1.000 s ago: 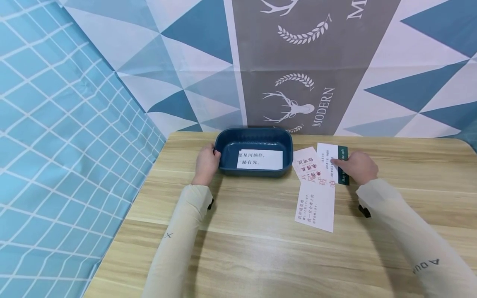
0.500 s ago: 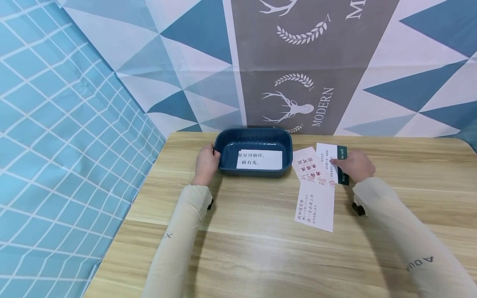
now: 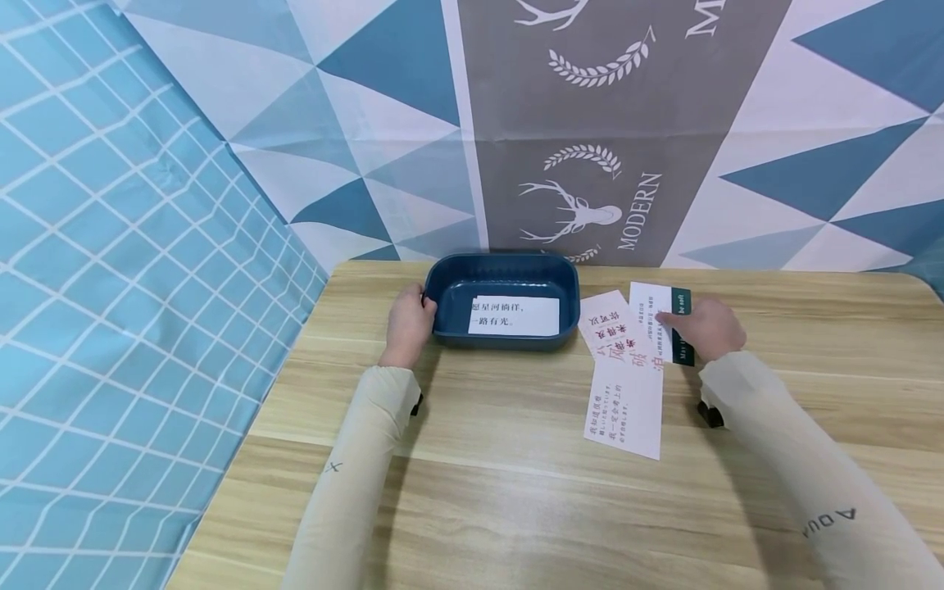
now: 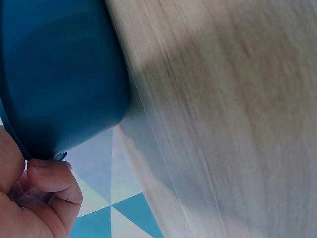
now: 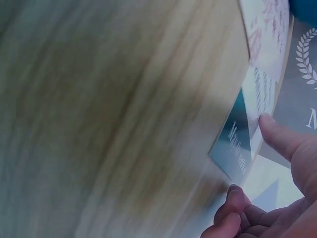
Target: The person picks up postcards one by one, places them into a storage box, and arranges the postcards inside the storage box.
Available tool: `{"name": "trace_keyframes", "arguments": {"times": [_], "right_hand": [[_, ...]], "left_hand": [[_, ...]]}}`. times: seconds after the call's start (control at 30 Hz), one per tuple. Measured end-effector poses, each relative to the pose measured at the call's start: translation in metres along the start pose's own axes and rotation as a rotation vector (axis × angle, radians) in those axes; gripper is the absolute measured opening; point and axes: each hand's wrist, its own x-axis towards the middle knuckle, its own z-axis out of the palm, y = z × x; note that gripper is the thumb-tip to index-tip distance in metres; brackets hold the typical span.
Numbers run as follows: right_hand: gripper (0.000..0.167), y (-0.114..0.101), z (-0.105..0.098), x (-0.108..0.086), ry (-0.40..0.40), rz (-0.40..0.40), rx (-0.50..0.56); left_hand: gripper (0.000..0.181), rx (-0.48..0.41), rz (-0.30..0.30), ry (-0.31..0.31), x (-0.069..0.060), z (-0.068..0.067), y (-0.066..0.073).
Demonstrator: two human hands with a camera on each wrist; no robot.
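Note:
A dark blue plastic basin (image 3: 504, 343) stands at the back of the table, with a printed white card (image 3: 514, 316) lying in it. My left hand (image 3: 408, 324) grips the basin's left rim; the left wrist view shows the fingers (image 4: 52, 176) curled at its edge. To the right, my right hand (image 3: 711, 328) holds a white and dark green card (image 3: 651, 319), thumb on its face and fingers at its green end. That card overlaps a card with red lettering (image 3: 606, 319). Nearer the front lies another white card (image 3: 625, 410) with dark lettering, partly overlapped.
The wood-grain table (image 3: 501, 492) carries all of these things. A patterned cloth (image 3: 560, 164) with triangles and deer rises right behind the basin. On the left hangs a light blue checked cloth (image 3: 111, 287) along the table's edge.
The green-ended card has shifted very slightly to the right along with my right hand. My left hand, the basin and the other cards look unmoved.

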Motion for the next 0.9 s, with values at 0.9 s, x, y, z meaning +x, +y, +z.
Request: {"name": "trace_keyframes", "arguments": {"times": [0.9], "right_hand": [[0.065, 0.000, -0.006, 0.010, -0.051, 0.093, 0.260]], "left_hand": [[0.021, -0.005, -0.011, -0.006, 0.001, 0.000, 0.000]]}}
